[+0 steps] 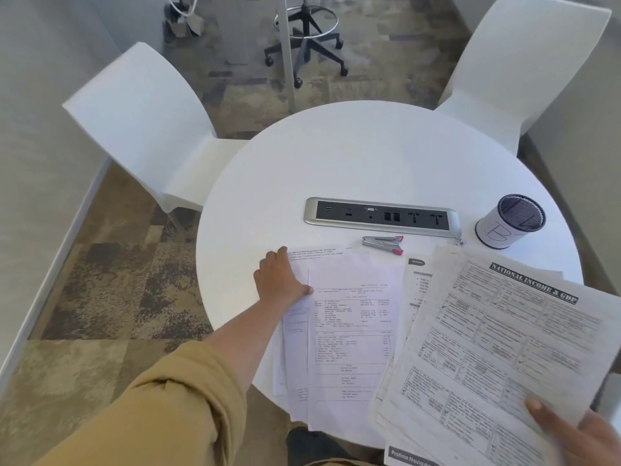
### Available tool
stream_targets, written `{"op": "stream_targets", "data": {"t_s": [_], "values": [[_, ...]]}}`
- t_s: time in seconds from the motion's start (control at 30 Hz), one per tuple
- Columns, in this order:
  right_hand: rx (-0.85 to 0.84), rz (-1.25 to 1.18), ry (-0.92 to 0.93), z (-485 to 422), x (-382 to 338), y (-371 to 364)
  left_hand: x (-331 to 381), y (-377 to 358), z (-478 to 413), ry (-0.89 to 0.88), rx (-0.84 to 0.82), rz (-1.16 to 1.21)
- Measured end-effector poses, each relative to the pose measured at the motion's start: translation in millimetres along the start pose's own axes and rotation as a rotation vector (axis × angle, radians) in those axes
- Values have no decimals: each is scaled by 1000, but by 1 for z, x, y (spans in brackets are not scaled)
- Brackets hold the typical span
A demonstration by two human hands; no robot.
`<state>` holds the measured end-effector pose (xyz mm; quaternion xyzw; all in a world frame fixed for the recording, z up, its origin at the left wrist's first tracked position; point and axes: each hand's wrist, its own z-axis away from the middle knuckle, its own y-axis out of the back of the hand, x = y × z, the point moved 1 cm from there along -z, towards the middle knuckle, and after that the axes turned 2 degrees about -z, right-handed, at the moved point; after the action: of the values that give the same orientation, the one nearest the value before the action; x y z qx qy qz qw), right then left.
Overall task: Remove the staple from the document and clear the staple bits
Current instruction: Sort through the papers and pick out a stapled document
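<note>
Paper, two lots. We are pinching a sheaf (497, 348) in our right hand (578, 435), thumb on top and fingers underneath. It is hanging in front and to the right of the panel (381, 216). Our left hand (282, 280) is lying flat, fingers straight, on the left edge of a stack (349, 331) just in front of the panel. We are seeing no staple, so we cannot tell which lot is carrying it.

Handling: we are judging the sheets light, limp, sliding on one another and likely to tear at a stapled corner. We are advising pinning them flat close to that corner.

Tool (383, 244): small, metal, red-tipped and probably stiff, lying between panel and stack, apart from both hands.

Cup (510, 220): standing right of the panel, perhaps for the bits.

Edges: both lots are overhanging the table (336, 163) rim on the side nearest us, so bits could be dropping off there. Bare tabletop is lying beyond the panel.
</note>
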<state>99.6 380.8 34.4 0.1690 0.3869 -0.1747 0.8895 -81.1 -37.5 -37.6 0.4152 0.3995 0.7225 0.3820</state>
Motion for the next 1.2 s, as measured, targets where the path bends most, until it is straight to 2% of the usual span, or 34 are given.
{"op": "stream_targets", "data": {"t_s": [0.03, 0.07, 0.1, 0.17, 0.23, 0.27, 0.57, 0.73, 0.8, 0.87, 0.93, 1.1, 1.2], "values": [[-219, -39, -10, 2, -18, -3, -1, 0, -2, 7, -3, 57], [-178, 171, 49, 25, 2, 6, -2, 0, -4, 11, -17, 144], [-178, 215, 71, 33, 2, 10, -4, 0, -6, 16, -33, 243], [-92, 200, 99, 30, -12, 5, -8, 2, -9, 33, -37, 383], [-162, 170, 69, 39, -13, -1, -11, 6, -11, 62, -11, 450], [-120, 166, 67, 38, -11, -2, -12, 8, -12, 77, -2, 471], [-65, 115, 19, 51, -5, -10, -19, 15, -26, 108, -34, 456], [-34, 72, 46, 59, -16, -27, -23, 23, -28, 268, -5, 418], [-35, 93, 68, 61, -19, -34, -24, 24, -27, 307, -9, 573], [-17, 123, 72, 62, -19, -41, -25, 22, -18, 355, -47, 836], [-12, 177, 54, 58, -12, -46, -28, 20, 7, 352, -98, 962], [-29, 331, 23, 33, 21, -64, -48, -11, 88, 282, -264, 886], [-39, 386, -13, 20, 39, -77, -49, -30, 113, 243, -274, 809]]}}
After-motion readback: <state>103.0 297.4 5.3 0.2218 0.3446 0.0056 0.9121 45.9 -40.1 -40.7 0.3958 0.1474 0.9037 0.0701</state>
